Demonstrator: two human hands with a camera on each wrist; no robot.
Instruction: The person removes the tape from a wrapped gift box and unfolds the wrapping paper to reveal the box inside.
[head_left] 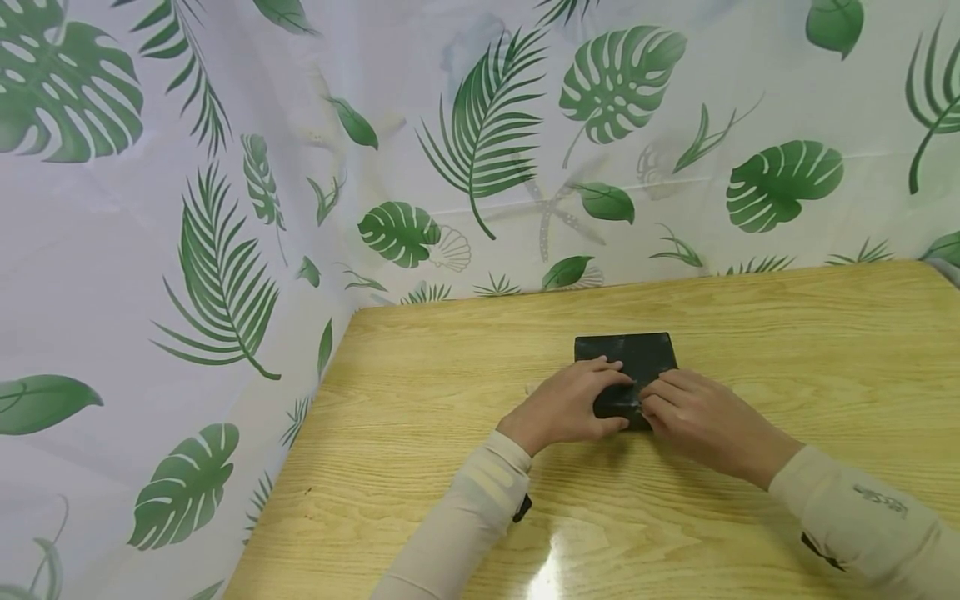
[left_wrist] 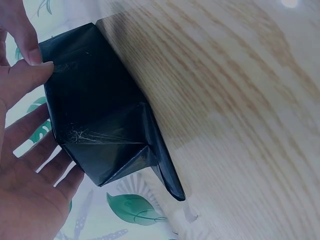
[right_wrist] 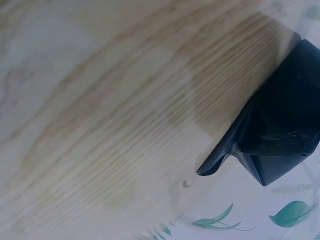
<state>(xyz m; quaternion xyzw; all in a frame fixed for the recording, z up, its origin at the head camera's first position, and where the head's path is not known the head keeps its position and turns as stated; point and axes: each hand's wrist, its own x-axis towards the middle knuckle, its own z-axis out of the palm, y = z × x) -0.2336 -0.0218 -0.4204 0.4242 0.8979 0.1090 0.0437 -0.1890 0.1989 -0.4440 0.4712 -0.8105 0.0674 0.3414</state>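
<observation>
A boxy package in black plastic (head_left: 637, 354) lies on the table between the hands. The left hand (head_left: 566, 404) holds its near left part, fingers over the top and thumb low at the front. At the near right edge the right hand (head_left: 697, 417) has curled fingers pinching the wrapping; the fingertips are partly hidden. In the left wrist view, the left hand (left_wrist: 35, 195) lies along the black package (left_wrist: 95, 90), its thumb by a finger of the other hand. A folded flap sticks out from an end. The right wrist view shows the black package (right_wrist: 285, 110) but no hand.
The wood-grain table (head_left: 420, 383) extends around the package. A white curtain with green leaf prints (head_left: 487, 125) hangs behind the table and along its left side. Both forearms wear light sleeves (head_left: 465, 508).
</observation>
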